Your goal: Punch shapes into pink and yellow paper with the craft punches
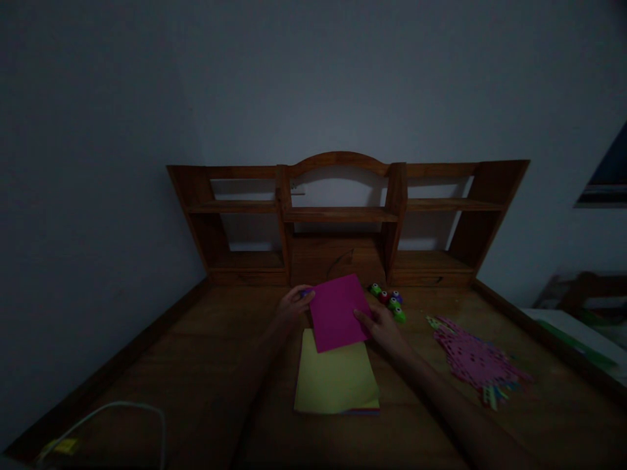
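Observation:
A square sheet of magenta paper [339, 313] is held up, slightly tilted, over a stack of coloured paper [336, 384] whose top sheet is yellow. My left hand [292, 303] pinches the sheet at its upper left edge; a small blue-purple patch shows by those fingers, too dim to identify. On the opposite side, my right hand [382, 323] grips the right edge, thumb on the front face and the other fingers partly hidden behind. Red and blue edges peek out at the stack's lower right corner.
Small round toys with big eyes [392, 301], green, red and purple, sit behind my right hand. Farther right lies a pile of pink spotted strips [475, 356]. A wooden shelf unit [343, 214] stands along the back of the desk. A white cable [122, 403] curves at lower left.

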Available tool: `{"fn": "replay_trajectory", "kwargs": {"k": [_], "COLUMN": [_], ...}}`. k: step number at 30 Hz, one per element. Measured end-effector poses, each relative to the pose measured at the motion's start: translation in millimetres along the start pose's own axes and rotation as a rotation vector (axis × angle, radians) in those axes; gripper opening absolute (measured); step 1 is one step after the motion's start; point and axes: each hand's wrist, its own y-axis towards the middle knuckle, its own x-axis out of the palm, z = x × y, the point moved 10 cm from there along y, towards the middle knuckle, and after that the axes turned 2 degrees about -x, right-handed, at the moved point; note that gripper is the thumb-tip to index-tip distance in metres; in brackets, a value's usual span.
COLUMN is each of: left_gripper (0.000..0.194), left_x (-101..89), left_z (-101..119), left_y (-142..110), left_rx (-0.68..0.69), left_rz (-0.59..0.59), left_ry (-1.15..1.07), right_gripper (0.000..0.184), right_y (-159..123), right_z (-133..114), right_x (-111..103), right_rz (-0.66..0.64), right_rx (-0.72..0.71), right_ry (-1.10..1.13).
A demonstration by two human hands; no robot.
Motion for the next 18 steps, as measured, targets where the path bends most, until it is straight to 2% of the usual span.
{"fn": "replay_trajectory", "kwargs": {"k": [8, 13, 18], "left_gripper": [0.046, 0.049, 0.043], "left_x": [-5.1, -0.5, 2.0], "left_z": [-5.1, -0.1, -0.6], "left_y": [4.0, 1.5, 1.1], "left_rx": [-0.014, 0.021, 0.054], "left_rz": [0.055, 0.002, -0.028], "left_ry": [0.001, 0.066, 0.086], "right_gripper": [0.051, 0.050, 0.045], "right_y": [-1.3, -0.2, 0.8], "right_z": [-3.3, -4.7, -5.1], "right_x": [-5.1, -2.9, -3.9], "right_rz": [0.052, 0.037, 0.045], "right_rx": [0.019, -0.006, -0.027], "right_ry": [-0.047, -0.032, 0.062]}}
